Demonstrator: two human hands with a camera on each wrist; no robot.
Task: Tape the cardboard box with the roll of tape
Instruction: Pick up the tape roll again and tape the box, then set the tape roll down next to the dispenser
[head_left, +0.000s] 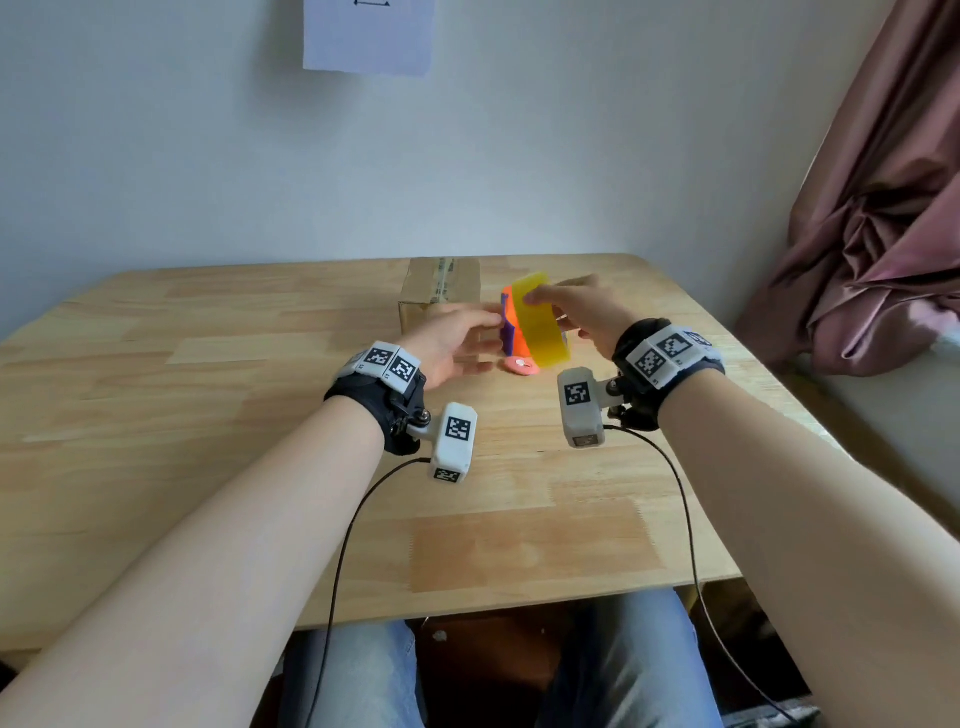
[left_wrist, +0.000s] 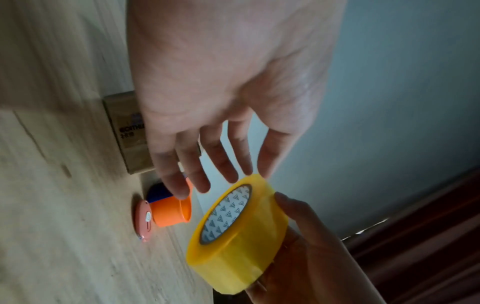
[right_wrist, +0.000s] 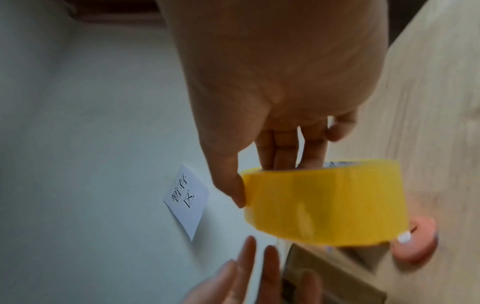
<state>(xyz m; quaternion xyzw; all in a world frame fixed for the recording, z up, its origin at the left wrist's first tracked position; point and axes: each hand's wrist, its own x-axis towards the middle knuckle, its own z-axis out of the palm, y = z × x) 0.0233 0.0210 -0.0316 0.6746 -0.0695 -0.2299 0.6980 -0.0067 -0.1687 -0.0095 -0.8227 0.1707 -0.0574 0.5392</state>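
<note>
Light wooden table (head_left: 218, 395), butcher-block style with patchy planks, pushed right up against a plain pale wall (head_left: 208, 156). There's a white sheet of paper (head_left: 369, 36) stuck on the wall above the table's far edge, some black print on it. Off the table's right side hangs a dusty pink curtain (head_left: 878, 208), bunched up and kinda shiny, draped down to roughly table height. Soft, even daylight over everything. Under the table's near edge it's dark.
</note>
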